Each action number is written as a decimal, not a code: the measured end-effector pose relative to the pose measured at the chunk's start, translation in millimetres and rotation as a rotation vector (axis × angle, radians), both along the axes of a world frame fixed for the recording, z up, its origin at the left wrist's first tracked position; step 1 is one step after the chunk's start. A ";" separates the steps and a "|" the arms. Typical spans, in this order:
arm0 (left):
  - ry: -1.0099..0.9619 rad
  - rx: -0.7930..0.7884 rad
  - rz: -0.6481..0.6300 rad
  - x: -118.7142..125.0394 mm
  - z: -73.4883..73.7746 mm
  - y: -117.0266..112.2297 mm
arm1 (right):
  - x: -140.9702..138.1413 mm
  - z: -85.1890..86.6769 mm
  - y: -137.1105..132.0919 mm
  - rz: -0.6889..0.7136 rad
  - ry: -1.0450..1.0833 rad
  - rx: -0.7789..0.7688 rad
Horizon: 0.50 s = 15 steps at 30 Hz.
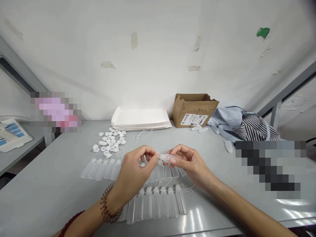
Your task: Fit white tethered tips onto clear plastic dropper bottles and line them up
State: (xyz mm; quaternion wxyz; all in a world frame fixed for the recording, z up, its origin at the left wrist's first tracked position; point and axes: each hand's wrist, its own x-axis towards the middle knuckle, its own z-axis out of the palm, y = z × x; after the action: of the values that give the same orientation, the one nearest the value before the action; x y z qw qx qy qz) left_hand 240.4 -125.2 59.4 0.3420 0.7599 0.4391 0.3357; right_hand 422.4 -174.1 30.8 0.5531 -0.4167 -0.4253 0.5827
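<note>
Between my hands lies a small translucent squeeze bottle (170, 158), tilted nearly flat, its neck pointing left. My right hand (186, 161) is closed round the bottle's body. At the neck end, my left hand (139, 164) pinches a small white cap (157, 154), mostly hidden by the fingertips. Under and behind my hands stretches a row of similar bottles (101, 169), partly covered by my left hand. A nearer row of capped bottles (158, 202) lies below, several with thin strips sticking out near their necks. Loose white caps (111, 141) are scattered behind my left hand.
At the back, a stack of white sheets or envelopes (140, 118) lies beside an open cardboard box (195, 110). Scissors (138, 136) rest before the stack. A blue and striped cloth bag (244, 123) sits at the right, with a clear plastic piece (228, 146) near it.
</note>
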 end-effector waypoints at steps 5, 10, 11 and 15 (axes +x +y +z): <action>-0.065 -0.074 -0.097 -2.5 0.2 -1.6 | -0.8 2.1 -0.4 -0.025 0.021 -0.015; -0.122 -0.088 -0.150 -3.4 2.6 -3.2 | -0.9 6.5 -1.2 -0.042 0.023 -0.006; -0.134 -0.079 -0.160 -3.2 3.1 -3.5 | -0.8 7.2 -1.5 -0.047 0.027 -0.006; -0.169 -0.061 -0.166 -2.4 4.1 -3.8 | -0.4 7.9 -2.5 -0.044 0.030 0.009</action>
State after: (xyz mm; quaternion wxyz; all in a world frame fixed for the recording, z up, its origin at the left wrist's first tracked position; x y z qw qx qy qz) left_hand 238.0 -129.0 63.4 0.4275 0.7520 0.3542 0.3555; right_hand 422.0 -176.6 38.7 0.5740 -0.4145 -0.4102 0.5748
